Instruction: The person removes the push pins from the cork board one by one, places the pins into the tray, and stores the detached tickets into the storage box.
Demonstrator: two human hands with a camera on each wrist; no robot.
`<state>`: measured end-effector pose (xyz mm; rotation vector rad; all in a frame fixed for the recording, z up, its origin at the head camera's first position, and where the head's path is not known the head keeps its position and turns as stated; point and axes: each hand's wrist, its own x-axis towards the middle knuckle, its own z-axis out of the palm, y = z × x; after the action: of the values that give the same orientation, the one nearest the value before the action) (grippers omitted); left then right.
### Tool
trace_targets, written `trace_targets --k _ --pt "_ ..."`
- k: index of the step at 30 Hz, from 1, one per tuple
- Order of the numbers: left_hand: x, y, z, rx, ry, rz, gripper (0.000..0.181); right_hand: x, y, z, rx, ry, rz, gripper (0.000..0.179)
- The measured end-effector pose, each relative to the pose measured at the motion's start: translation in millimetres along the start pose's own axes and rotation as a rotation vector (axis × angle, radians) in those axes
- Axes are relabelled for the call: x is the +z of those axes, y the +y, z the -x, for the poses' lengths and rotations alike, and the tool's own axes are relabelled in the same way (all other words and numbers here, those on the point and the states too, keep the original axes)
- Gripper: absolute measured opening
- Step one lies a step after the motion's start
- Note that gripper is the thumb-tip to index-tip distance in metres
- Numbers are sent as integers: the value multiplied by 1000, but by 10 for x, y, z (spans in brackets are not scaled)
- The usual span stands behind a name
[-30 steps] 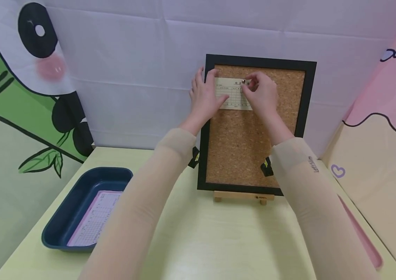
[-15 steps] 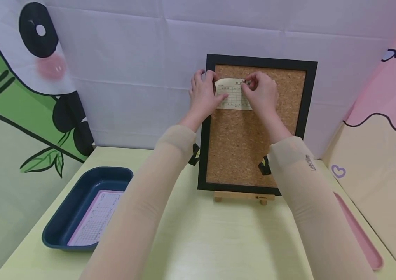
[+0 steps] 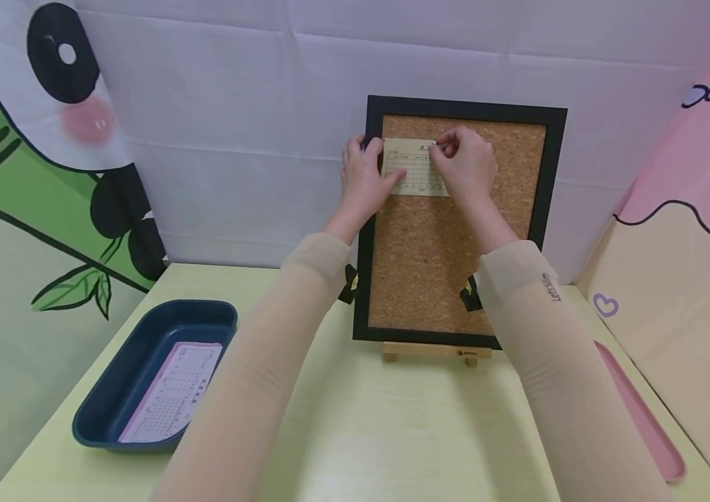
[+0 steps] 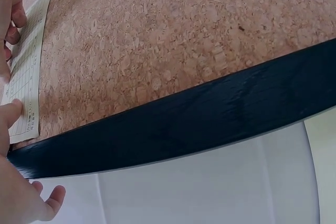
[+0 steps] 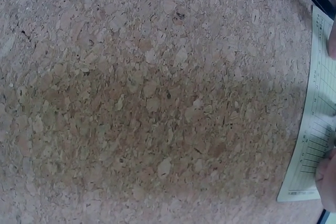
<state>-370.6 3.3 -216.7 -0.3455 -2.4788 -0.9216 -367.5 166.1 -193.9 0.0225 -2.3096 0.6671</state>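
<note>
A cream printed form slip point(image 3: 416, 167) lies against the upper left of a black-framed corkboard point(image 3: 430, 265). My left hand point(image 3: 362, 178) spans the board's left edge, its thumb pressing on the slip and its fingers spread at the frame. With thumb and index finger, my right hand point(image 3: 470, 164) pinches a small shiny thumbtack point(image 3: 435, 143) at the slip's top edge; most of the tack is hidden by the fingers. The slip's ruled table point(image 4: 26, 72) shows beside the left thumb in the left wrist view. Bare cork point(image 5: 157, 108) fills most of the right wrist view.
The board leans on a small wooden easel point(image 3: 436, 351). At left stands a dark blue tray point(image 3: 97, 411) with a pink-edged printed sheet point(image 3: 169, 394) in it. A pink tray point(image 3: 643, 418) lies at right, partly behind the right sleeve. A white cloth hangs behind.
The slip's left end bulged up half a second ago and now lies flatter. My left fingers have shifted slightly down. The tack shows less between my right fingertips.
</note>
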Motion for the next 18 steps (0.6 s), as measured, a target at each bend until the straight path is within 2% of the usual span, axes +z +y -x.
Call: trace_targets --k 8,18 --pt "12 -17 3 7 43 38 44 9 -29 -6 -21 9 44 26" --pt "22 -8 7 11 66 29 40 25 -58 -17 -65 36 102 24"
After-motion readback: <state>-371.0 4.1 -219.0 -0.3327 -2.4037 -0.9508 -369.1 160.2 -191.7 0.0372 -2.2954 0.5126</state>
